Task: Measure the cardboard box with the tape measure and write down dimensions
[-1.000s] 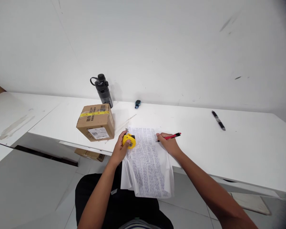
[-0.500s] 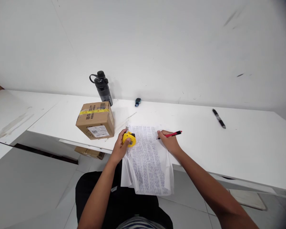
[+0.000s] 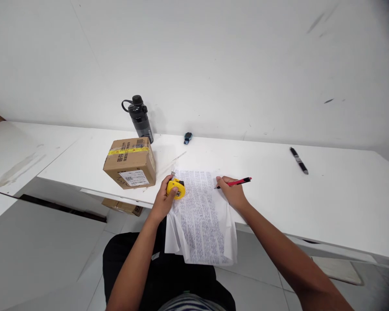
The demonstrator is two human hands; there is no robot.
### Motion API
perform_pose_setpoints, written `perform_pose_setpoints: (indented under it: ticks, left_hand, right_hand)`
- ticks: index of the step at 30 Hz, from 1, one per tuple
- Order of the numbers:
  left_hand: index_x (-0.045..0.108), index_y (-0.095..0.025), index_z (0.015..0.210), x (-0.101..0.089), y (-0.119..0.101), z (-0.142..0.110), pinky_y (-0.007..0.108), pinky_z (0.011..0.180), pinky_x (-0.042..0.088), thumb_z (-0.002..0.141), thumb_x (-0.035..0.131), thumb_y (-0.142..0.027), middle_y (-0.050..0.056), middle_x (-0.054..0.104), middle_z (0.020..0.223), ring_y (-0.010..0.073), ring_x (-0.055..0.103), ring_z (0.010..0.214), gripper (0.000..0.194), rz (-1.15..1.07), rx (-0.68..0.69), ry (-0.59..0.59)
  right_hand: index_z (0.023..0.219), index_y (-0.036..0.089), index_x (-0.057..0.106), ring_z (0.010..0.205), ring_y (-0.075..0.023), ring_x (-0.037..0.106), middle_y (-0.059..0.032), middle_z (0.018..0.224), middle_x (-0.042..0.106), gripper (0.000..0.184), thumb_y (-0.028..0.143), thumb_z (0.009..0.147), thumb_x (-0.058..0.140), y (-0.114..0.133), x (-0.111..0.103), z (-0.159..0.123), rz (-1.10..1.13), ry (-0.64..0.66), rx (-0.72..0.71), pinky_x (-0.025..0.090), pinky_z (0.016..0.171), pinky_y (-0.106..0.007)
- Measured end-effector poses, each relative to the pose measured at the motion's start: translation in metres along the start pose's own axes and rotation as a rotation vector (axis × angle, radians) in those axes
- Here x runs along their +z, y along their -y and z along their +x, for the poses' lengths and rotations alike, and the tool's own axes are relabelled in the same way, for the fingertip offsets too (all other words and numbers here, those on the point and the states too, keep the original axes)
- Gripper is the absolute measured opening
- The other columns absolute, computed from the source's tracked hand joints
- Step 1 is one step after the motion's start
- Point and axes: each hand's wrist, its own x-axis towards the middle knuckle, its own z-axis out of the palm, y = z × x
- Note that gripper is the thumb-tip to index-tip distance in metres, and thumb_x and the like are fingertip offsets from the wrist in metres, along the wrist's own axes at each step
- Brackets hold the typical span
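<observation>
Closed around a yellow tape measure [image 3: 176,189], my left hand [image 3: 163,201] rests at the left edge of a written-on sheet of paper [image 3: 199,207]. A short metal end of the tape sticks out at the top of the case. My right hand [image 3: 233,194] grips a red and black pen [image 3: 238,182], its tip low over the right side of the sheet. Dense rows of bluish writing cover the paper, which lies partly on the white table [image 3: 262,194] and hangs over its front edge toward my lap.
Left of my hands stands a taped cardboard box [image 3: 129,162] with a shipping label. Behind it is a dark water bottle [image 3: 140,119]. A small dark blue object, perhaps a watch [image 3: 188,138], lies near the wall. Another black pen [image 3: 298,160] lies at right. Under the table sits a flat carton [image 3: 122,206].
My right hand and the pen have shifted slightly to the right. My left hand still holds the tape measure in nearly the same place.
</observation>
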Motion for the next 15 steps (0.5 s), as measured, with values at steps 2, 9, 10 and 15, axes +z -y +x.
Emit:
perform_pose_setpoints:
  ticks: [2, 9, 10, 15]
  left_hand:
    - [0.042, -0.024, 0.134, 0.0000, 0.0000, 0.0001, 0.035, 0.100, 0.039, 0.088, 0.053, -0.047, 0.009, 0.051, 0.132, 0.0215, 0.051, 0.117, 0.053, 0.002, 0.001, -0.002]
    - [0.045, -0.024, 0.132, -0.0007, -0.0064, -0.0022, 0.035, 0.098, 0.041, 0.090, 0.051, -0.047, 0.009, 0.055, 0.126, 0.0212, 0.054, 0.111, 0.048, 0.021, 0.011, 0.006]
    - [0.046, -0.024, 0.131, -0.0007, -0.0073, -0.0027, 0.035, 0.098, 0.041, 0.090, 0.051, -0.047, 0.009, 0.056, 0.125, 0.0211, 0.054, 0.110, 0.047, 0.026, 0.010, 0.006]
    - [0.047, -0.023, 0.130, -0.0008, -0.0089, -0.0039, 0.034, 0.096, 0.042, 0.090, 0.050, -0.047, 0.008, 0.056, 0.123, 0.0203, 0.055, 0.107, 0.047, 0.029, 0.019, -0.008]
  right_hand:
    - [0.056, 0.019, 0.059, 0.060, -0.0159, 0.049, 0.0005, 0.056, 0.053, 0.037, 0.047, 0.081, 0.053, -0.0008, 0.0001, 0.0010, 0.003, -0.020, 0.013, 0.038, 0.061, -0.029]
    - [0.052, 0.019, 0.057, 0.057, -0.0152, 0.047, 0.0012, 0.053, 0.051, 0.037, 0.043, 0.080, 0.053, -0.0003, -0.0007, 0.0020, -0.010, 0.014, 0.032, 0.037, 0.060, -0.029]
    - [0.053, 0.019, 0.057, 0.057, -0.0151, 0.047, 0.0015, 0.052, 0.050, 0.037, 0.044, 0.080, 0.053, -0.0009, -0.0006, 0.0020, -0.014, 0.001, 0.031, 0.037, 0.060, -0.029]
    - [0.054, 0.019, 0.059, 0.058, -0.0158, 0.048, 0.0000, 0.055, 0.056, 0.038, 0.047, 0.080, 0.053, -0.0031, 0.0007, 0.0023, -0.031, 0.076, 0.005, 0.038, 0.060, -0.029]
